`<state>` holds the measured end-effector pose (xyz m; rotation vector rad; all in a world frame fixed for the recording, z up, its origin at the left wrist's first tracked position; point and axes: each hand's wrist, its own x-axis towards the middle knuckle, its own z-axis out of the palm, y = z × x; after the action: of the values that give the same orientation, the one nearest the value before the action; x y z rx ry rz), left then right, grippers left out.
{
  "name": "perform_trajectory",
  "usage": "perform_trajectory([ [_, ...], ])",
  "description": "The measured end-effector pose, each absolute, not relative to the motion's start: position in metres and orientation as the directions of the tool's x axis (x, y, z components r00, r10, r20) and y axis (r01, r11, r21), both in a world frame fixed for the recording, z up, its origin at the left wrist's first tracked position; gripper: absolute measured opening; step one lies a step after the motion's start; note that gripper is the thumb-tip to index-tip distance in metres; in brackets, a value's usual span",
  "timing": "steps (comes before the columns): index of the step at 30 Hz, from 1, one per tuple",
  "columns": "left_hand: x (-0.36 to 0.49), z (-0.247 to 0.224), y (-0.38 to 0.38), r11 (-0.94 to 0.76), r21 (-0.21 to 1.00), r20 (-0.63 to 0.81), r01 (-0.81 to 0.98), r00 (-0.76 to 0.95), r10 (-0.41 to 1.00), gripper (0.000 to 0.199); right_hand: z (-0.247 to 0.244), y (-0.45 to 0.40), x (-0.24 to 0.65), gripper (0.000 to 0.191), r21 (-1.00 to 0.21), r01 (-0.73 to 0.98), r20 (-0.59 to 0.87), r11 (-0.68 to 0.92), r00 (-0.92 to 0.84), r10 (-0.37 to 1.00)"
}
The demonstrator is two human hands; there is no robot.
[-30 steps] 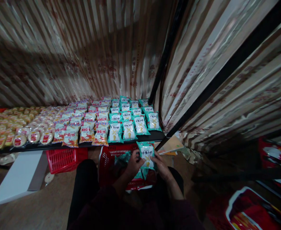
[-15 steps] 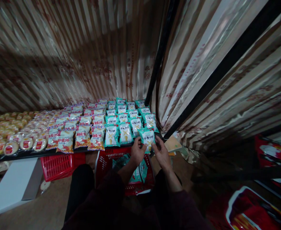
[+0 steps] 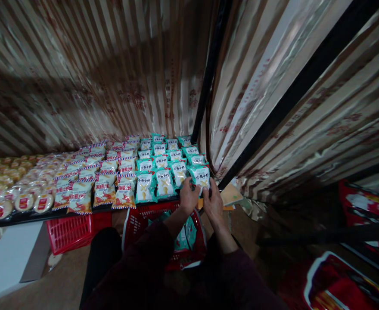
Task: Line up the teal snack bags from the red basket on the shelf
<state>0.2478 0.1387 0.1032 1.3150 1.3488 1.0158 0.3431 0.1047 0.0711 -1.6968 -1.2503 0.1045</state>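
A teal-and-white snack bag (image 3: 200,174) stands at the front right corner of the shelf, leaning on the teal bags behind it. Its lower left side is between the fingers and thumb of my left hand (image 3: 188,197). On the opposite side, my right hand (image 3: 213,201) grips the lower edge, thumb toward the front. Directly left of it are more matching teal bags (image 3: 165,182) in rows, and below my forearms a red basket (image 3: 132,224) contains further teal bags (image 3: 187,234), partly covered by my left arm.
Orange-and-white snack bags (image 3: 104,189) and round wrapped cakes (image 3: 24,201) fill the shelf's left part. A black post (image 3: 257,133) slants up close to my right hand. Beneath the shelf are another red basket (image 3: 69,232) and a white box (image 3: 11,262). Striped curtains (image 3: 112,64) hang behind.
Both hands have moved the teal bag forward and away from me, from over the shelf's front edge onto the front right corner. The view has shifted slightly.
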Motion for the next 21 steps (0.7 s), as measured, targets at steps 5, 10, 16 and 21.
perform_trajectory([
  [5,0.255,0.108,0.148,0.079,0.967,-0.092,0.242,0.040,0.995,0.044,0.067,0.117,0.345,0.054,-0.681,0.732,0.493,0.022,0.437,0.752],
  [10,0.262,0.113,0.155,0.069,0.962,-0.089,0.265,0.063,0.994,0.044,0.066,0.127,0.345,0.053,-0.653,0.757,0.521,0.012,0.438,0.733],
  [16,0.268,0.111,0.164,0.066,0.954,-0.088,0.292,0.062,0.994,0.043,0.059,0.135,0.347,0.054,-0.655,0.755,0.532,0.022,0.440,0.723],
  [21,0.273,0.117,0.163,0.029,0.943,-0.056,0.331,0.072,0.996,0.047,0.058,0.141,0.352,0.055,-0.667,0.744,0.533,0.038,0.441,0.723],
])
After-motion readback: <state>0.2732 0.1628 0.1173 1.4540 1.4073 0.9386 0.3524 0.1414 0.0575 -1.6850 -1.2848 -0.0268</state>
